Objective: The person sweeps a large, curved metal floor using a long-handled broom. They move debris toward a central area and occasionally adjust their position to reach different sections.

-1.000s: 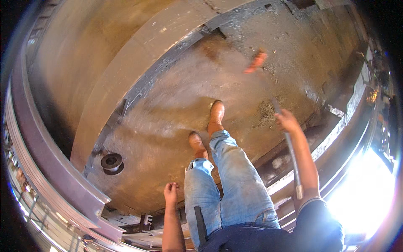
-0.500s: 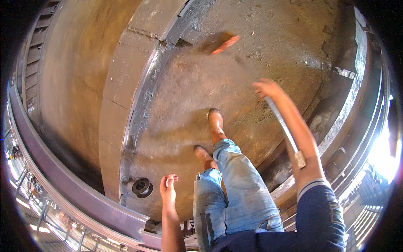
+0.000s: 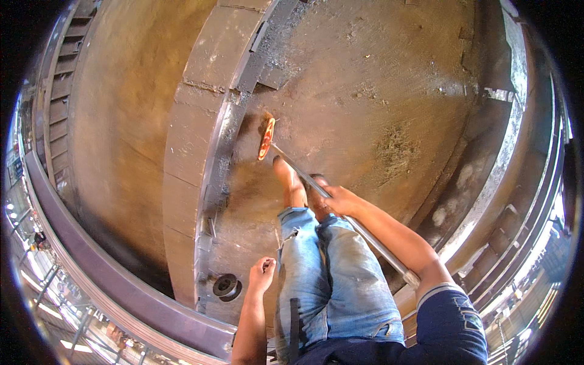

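In the right hand (image 3: 342,202), near the middle of the scene and by the right boot (image 3: 320,177): a long, broom-like tool (image 3: 298,168), gripped with fingers folded firmly round its shaft. Slanting from near right to far left, with a straight, slim, silvery-grey shaft (image 3: 377,244) running along the right forearm to a paler, duller end piece (image 3: 411,279) by the elbow. At the far left end, a narrow, elongated head (image 3: 266,139), bright orange-red with pale yellowish and darker streaks, set crosswise to the shaft. Just beyond the left boot (image 3: 287,179) and near the curved steel rim (image 3: 194,128) on the left, but apart from it. Impossible to tell from above whether touching the brown floor (image 3: 340,103).

Near left, beside the left thigh of the faded blue jeans (image 3: 359,274): the left hand (image 3: 261,275), raised, with fingers loosely curled and no visible hold on anything; too small to tell about the palm. Just left of it, on the floor, a black spool (image 3: 227,287). Farther right, a rough patch of debris (image 3: 396,146).
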Demonstrator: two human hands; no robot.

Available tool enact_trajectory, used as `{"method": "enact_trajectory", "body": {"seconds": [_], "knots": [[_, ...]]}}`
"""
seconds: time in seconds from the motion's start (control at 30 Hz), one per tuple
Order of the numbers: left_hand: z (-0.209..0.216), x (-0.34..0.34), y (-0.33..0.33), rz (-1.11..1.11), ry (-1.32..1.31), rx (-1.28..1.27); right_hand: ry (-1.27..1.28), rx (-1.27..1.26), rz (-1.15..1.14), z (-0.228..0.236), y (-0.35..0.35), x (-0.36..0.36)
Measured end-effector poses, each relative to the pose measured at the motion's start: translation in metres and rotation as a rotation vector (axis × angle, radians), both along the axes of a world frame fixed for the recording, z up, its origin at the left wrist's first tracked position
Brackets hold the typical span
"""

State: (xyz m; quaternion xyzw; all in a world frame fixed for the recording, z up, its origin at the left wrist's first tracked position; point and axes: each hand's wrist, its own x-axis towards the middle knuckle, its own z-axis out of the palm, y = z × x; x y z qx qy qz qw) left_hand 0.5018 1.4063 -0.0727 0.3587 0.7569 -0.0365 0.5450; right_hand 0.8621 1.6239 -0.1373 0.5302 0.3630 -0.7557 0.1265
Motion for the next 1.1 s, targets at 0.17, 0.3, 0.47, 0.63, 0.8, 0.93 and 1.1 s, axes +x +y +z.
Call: {"method": "enact_trajectory", "body": {"seconds": [0.17,0.3,0.47,0.63,0.8,0.93,1.1], "knots": [[-0.008,-0.034,0.073,0.122,-0.100,0.131,-0.366,0.243,-0.504,-0.100,0.082,0.092],[-0.043,-0.077,0.090,0.495,-0.165,0.138,-0.763,0.569,-0.570,-0.048,0.143,0.183],[-0.051,-0.097,0.122,0.169,0.003,0.008,-0.635,0.471,-0.485,0.019,0.139,0.188],[-0.038,-0.104,0.177,0.165,-0.095,0.047,-0.255,0.200,-0.751,-0.037,0.167,0.037],[-0.026,-0.106,0.260,-0.004,0.008,0.172,-0.331,0.223,-0.728,-0.078,0.232,0.043],[-0.047,-0.123,0.269,0.539,-0.097,0.190,-0.459,0.227,-0.837,-0.028,0.231,0.132],[-0.067,-0.086,0.262,0.383,-0.017,-0.003,-0.393,0.487,-0.147,-0.029,0.191,0.153]]}}
